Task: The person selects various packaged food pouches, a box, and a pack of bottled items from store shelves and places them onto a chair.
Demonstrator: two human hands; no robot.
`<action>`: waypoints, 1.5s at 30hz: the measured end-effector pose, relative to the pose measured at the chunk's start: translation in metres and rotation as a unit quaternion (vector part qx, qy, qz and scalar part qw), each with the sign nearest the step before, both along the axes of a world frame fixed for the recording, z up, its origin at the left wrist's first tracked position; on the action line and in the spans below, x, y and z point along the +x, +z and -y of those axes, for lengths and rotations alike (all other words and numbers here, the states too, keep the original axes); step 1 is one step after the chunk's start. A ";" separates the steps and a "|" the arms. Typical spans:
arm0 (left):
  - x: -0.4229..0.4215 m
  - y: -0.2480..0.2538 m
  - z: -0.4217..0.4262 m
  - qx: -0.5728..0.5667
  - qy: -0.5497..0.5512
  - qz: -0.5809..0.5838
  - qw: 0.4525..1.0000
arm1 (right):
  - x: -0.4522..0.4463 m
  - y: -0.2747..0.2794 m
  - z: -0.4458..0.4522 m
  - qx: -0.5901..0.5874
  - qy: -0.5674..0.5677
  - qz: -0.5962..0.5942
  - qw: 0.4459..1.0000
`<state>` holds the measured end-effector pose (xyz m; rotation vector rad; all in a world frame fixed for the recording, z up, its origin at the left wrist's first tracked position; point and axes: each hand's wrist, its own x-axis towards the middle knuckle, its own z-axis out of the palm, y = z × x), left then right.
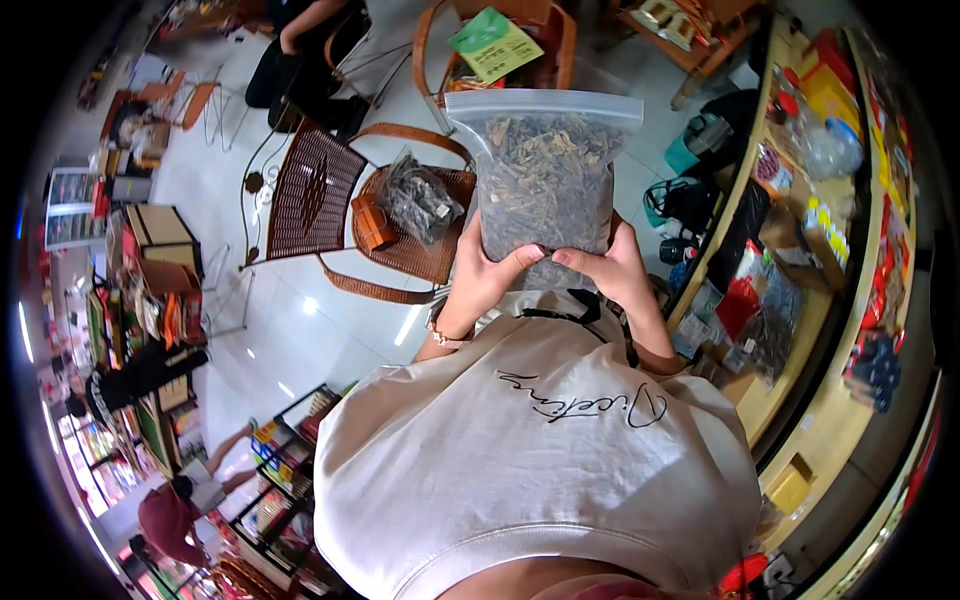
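Observation:
A clear zip-top bag (pixel 548 170) full of dry, dark brown and tan flakes is held upright in front of my body. Its zip edge is at the top and looks closed. My left hand (pixel 492 268) grips the lower left side, thumb across the front. On the lower right side my right hand (pixel 615 268) holds it the same way, the two thumb tips close together. The fingers behind the bag are hidden. Left of the bag, a wicker chair (pixel 440 262) bears a crumpled dark plastic bag (pixel 418 198) and an orange-brown box (pixel 373 222).
Behind the bag stands another chair (pixel 425 50) with a green packet (pixel 496 44). A wooden shelf (pixel 722 235) with packed goods runs along the right. One person (pixel 300 50) sits at the top left, another (pixel 170 520) is at the lower left among racks.

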<state>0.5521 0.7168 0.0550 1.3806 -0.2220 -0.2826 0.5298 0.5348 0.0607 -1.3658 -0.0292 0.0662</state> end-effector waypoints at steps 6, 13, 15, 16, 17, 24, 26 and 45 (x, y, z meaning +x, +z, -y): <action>0.017 -0.045 -0.064 -0.002 0.090 -0.040 0.995 | 0.049 -0.046 -0.064 -0.036 0.087 -0.053 0.994; 0.040 -0.186 -0.144 0.047 0.168 -0.234 0.957 | 0.094 -0.197 -0.149 -0.053 0.159 -0.271 0.948; 0.040 -0.238 -0.161 0.034 0.196 -0.293 0.935 | 0.100 -0.252 -0.170 -0.085 0.167 -0.328 0.926; 0.042 -0.262 -0.169 0.027 0.207 -0.320 0.924 | 0.107 -0.270 -0.182 -0.107 0.179 -0.360 0.909; 0.043 -0.281 -0.180 0.016 0.207 -0.354 0.912 | 0.112 -0.280 -0.192 -0.129 0.189 -0.393 0.890; 0.108 -0.356 -0.249 0.061 0.262 -0.337 0.902 | 0.188 -0.350 -0.264 -0.125 0.202 -0.329 0.914; 0.131 -0.376 -0.269 0.085 0.262 -0.301 0.913 | 0.214 -0.385 -0.282 -0.159 0.196 -0.328 0.910; 0.007 -0.472 -0.307 0.372 0.025 -0.335 0.865 | 0.174 -0.444 -0.133 -0.458 0.198 -0.257 0.827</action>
